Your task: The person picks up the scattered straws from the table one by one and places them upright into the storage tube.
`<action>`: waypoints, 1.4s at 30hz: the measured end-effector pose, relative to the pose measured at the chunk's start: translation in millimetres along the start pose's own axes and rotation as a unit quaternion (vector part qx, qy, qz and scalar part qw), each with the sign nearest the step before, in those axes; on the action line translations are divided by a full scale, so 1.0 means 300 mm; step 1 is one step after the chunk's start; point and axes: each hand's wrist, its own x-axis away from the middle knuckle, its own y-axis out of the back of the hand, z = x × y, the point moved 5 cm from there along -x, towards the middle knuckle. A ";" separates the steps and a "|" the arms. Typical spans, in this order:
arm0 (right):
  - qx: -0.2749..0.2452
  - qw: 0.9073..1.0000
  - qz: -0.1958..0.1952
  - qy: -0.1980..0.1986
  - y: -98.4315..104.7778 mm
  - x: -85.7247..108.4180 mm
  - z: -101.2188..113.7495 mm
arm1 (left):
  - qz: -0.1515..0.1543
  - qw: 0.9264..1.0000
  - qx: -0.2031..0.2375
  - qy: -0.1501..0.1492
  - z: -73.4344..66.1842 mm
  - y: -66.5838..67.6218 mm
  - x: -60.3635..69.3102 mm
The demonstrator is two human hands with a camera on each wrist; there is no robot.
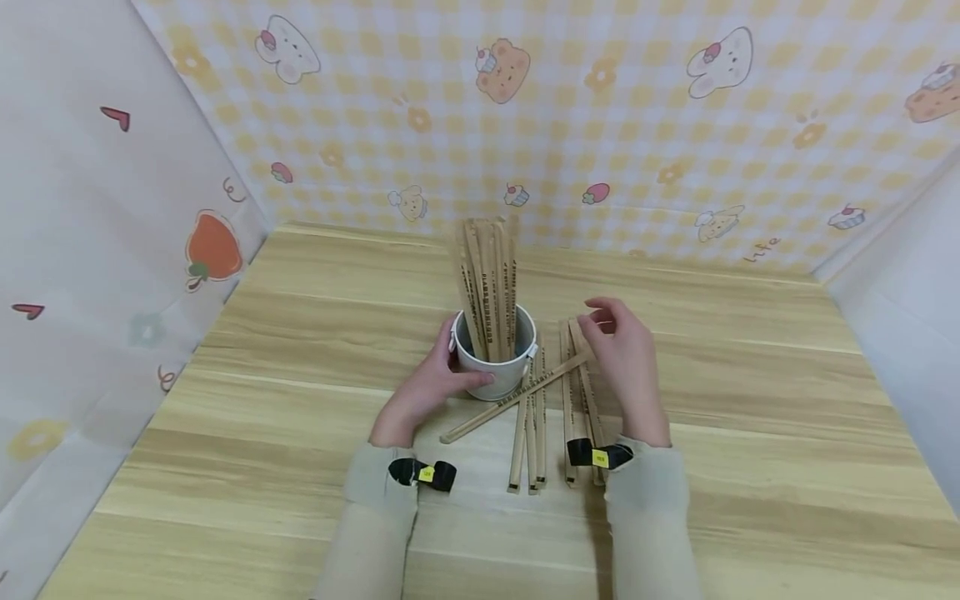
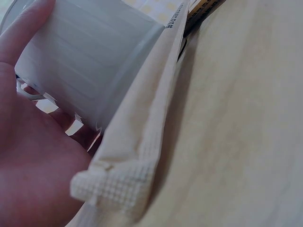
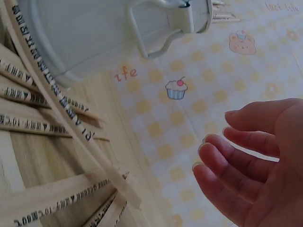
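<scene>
A small white metal bucket point(image 1: 512, 380) stands on the table with a bundle of paper-wrapped straws point(image 1: 487, 292) upright in it. My left hand point(image 1: 426, 390) grips its left side, the thumb across the front; the left wrist view shows the fingers curled behind the bucket wall point(image 2: 90, 56). One wrapped straw point(image 1: 517, 398) lies slantwise in front of the bucket, across other straws. My right hand point(image 1: 628, 358) hovers at its upper right end. In the right wrist view, the fingers of this hand point(image 3: 255, 170) are loosely bent, apart, with nothing between them.
Several wrapped straws point(image 1: 531, 442) lie lengthwise on the wooden table point(image 1: 285, 333) right of the bucket, with more point(image 1: 568, 400) partly under my right hand and wrist. A yellow checked cloth point(image 1: 420, 75) covers the back wall; white patterned sheets point(image 1: 90, 208) line the sides.
</scene>
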 end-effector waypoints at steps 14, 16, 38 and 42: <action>0.085 0.984 0.147 -0.056 -0.044 0.006 -0.109 | 0.001 1.000 0.000 -0.003 -0.001 -0.001 0.001; 0.089 0.980 0.169 -0.063 -0.054 0.009 -0.121 | 0.002 1.000 0.001 -0.003 -0.001 -0.001 0.001; 0.133 0.970 0.183 -0.085 -0.090 0.021 -0.153 | 0.001 1.000 0.001 0.002 0.002 0.001 0.001; 0.103 0.972 0.187 -0.098 -0.086 0.026 -0.157 | 0.003 1.000 0.004 0.001 -0.001 -0.001 0.001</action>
